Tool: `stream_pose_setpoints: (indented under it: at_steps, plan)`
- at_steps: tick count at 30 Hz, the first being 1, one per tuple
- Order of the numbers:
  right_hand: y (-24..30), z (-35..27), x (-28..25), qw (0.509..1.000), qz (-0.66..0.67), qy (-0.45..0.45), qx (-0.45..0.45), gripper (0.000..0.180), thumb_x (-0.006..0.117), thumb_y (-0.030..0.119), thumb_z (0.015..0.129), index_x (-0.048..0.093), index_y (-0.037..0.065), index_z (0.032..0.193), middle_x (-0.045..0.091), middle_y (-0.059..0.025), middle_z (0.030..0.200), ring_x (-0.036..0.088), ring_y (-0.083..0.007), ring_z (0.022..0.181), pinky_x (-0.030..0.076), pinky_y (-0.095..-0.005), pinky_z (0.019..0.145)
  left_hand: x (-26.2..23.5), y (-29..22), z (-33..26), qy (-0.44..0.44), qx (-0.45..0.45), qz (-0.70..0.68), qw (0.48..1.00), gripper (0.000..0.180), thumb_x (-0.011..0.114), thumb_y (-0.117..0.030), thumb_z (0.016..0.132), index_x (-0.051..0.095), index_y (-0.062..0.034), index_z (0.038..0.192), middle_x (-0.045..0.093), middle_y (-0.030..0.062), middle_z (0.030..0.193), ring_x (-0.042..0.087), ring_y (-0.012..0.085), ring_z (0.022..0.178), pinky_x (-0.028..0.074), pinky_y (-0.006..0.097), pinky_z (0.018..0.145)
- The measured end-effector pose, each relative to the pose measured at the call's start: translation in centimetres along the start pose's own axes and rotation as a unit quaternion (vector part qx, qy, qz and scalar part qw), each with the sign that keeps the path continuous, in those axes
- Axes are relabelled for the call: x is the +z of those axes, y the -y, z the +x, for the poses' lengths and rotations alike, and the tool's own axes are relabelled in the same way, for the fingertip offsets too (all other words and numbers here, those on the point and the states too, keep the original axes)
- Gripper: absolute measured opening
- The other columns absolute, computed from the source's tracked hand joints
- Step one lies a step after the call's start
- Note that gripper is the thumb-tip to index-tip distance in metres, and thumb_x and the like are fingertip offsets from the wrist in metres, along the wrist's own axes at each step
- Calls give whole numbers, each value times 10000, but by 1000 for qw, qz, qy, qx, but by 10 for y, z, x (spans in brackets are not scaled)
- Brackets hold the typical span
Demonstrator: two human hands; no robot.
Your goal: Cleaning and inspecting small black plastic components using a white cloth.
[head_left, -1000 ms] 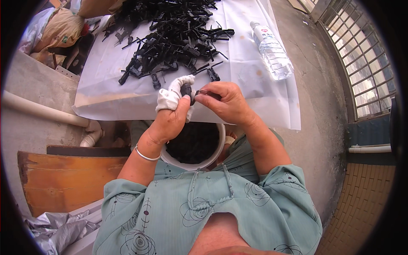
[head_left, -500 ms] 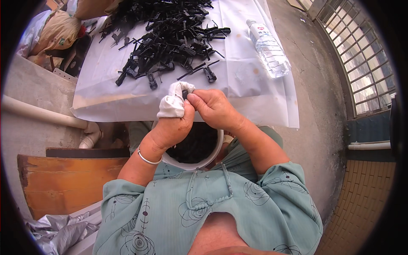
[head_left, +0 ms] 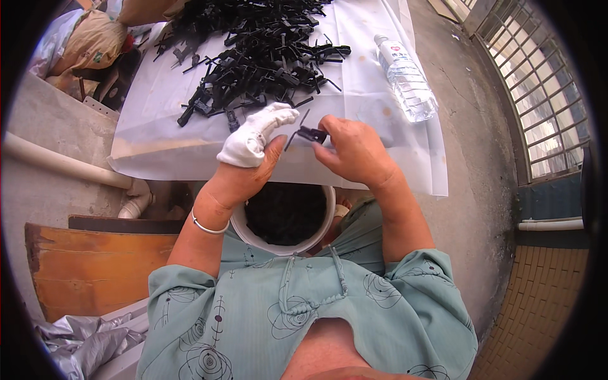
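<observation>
Between the fingers and thumb of my right hand [head_left: 354, 147] is a black plastic part [head_left: 311, 134] with thin stick-like arms, held above the near edge of the table. My left hand [head_left: 254, 140] wears a white glove that leaves the thumb bare. Its fingers stretch toward the part, thumb apart, and nothing shows in them. Just beyond my hands a heap of similar black plastic parts [head_left: 259, 60] covers the far middle of the table. One loose part [head_left: 232, 120] lies close to my gloved fingers.
White plastic sheeting [head_left: 152, 142] covers the table. A clear water bottle [head_left: 408, 85] lies on its right side. Below the near edge, a white bucket [head_left: 330, 212] with dark contents stands between my legs. Stuffed sacks [head_left: 88, 41] and a pipe [head_left: 69, 164] are at left; a barred window [head_left: 538, 76] is at right.
My hands have come apart and moved a little farther over the table. The black plastic part is now in my right hand alone, and my left fingers have straightened.
</observation>
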State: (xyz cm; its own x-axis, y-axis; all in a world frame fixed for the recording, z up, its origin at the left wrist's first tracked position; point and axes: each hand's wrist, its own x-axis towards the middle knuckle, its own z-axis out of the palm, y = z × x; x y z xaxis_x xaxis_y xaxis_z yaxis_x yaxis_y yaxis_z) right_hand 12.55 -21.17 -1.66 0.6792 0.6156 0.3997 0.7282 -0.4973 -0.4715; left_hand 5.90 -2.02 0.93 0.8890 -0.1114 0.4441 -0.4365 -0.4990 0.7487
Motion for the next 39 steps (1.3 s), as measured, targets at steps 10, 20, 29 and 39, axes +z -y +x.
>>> stream_pose_setpoints:
  at_steps: [10,20,29,39]
  plan:
    - [18,5,4,942,322,-2,99,193,652,146,786,570,6,889,457,3,594,400,-63,541,352,-228,493,0,-11,-2,103,-213,-267,934,219,548,-110,880,529,-12,1075,584,24,821,491,18,548,393,155,442]
    - [30,1,20,953,245,-148,-99,187,702,82,733,566,14,842,493,-43,616,406,-108,471,346,-238,438,20,-1,-16,1,-206,-254,945,267,523,-110,897,486,8,1134,579,32,881,501,46,647,421,179,519]
    - [28,5,26,953,261,-147,47,155,664,89,776,540,-3,766,521,-55,601,423,-93,486,370,-246,454,19,-1,-21,28,-250,-296,922,257,507,-96,896,482,2,1132,569,32,858,514,49,581,425,173,473]
    - [25,2,22,954,298,-23,28,201,538,146,882,551,-12,759,513,-58,599,419,-116,530,377,-278,495,22,-6,-20,-57,-206,-196,957,269,545,-17,835,524,30,1099,581,41,891,523,58,696,473,205,593]
